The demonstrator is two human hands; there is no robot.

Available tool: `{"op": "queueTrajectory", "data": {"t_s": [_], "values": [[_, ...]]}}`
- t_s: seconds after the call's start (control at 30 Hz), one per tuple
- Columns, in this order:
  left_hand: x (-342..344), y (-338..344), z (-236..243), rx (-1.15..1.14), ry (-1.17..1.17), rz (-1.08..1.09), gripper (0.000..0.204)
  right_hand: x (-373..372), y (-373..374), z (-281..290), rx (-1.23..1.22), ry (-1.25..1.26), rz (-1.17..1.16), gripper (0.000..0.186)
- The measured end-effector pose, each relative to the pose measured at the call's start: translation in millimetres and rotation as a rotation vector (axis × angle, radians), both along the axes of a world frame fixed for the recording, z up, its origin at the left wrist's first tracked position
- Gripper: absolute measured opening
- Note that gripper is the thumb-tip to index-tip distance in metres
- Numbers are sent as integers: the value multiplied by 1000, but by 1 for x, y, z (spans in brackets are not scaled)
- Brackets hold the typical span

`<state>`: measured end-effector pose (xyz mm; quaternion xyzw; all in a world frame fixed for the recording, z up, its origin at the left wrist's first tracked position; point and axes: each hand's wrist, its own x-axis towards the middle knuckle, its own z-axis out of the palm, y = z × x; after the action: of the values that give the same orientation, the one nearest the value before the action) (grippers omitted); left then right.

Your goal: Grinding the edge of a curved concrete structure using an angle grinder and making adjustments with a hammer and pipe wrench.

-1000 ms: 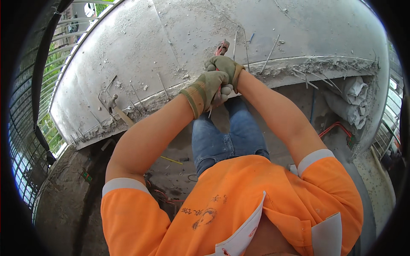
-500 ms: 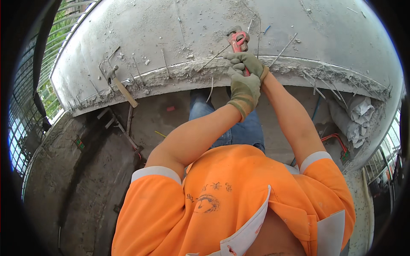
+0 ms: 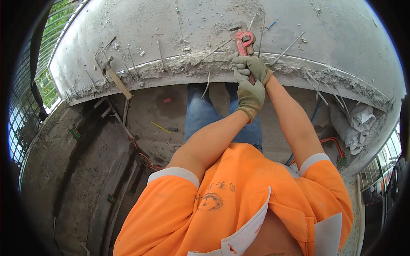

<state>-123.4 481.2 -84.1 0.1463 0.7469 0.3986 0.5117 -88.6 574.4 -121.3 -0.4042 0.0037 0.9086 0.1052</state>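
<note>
A red pipe wrench (image 3: 245,42) points away from me over the broken concrete edge, its dark jaw at the far end. In a grey-green work glove, my right hand (image 3: 253,67) is wrapped round the handle just below the head. My left hand (image 3: 249,94), gloved alike, closes on the handle's lower end, right behind the other. Beside the jaw, a thin steel bar (image 3: 213,52) sticks out of the concrete. Whether the jaw touches any bar, I cannot tell.
A claw hammer (image 3: 116,79) with a wooden handle rests on the edge at the left. Several bent bars jut from the rough concrete edge (image 3: 179,68). White sacks (image 3: 358,121) lie at the right. Below are a yellow stick (image 3: 160,127) and a red piece (image 3: 167,100).
The wrench's head has shifted slightly to the right and turned, showing more of its face. My hands have moved slightly with it, still gripping. The view has shifted a little.
</note>
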Motion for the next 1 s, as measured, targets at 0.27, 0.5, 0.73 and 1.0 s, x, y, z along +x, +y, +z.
{"op": "queueTrajectory", "data": {"t_s": [0.27, 0.5, 0.73, 1.0], "values": [[-18, 9, -4, 29, -59, 25, 62, -13, -1, -14, 14, -67, 16, 22], [-75, 63, 70, -394, -312, -83, 29, -42, 19, 2, -106, -92, -142, 16], [-141, 85, 77, -354, -402, -355, 13, -91, 40, 14, 53, -334, -239, 10], [-176, 40, 87, 19, -238, -317, 25, -137, 22, 82, 150, -186, -225, 12]]}}
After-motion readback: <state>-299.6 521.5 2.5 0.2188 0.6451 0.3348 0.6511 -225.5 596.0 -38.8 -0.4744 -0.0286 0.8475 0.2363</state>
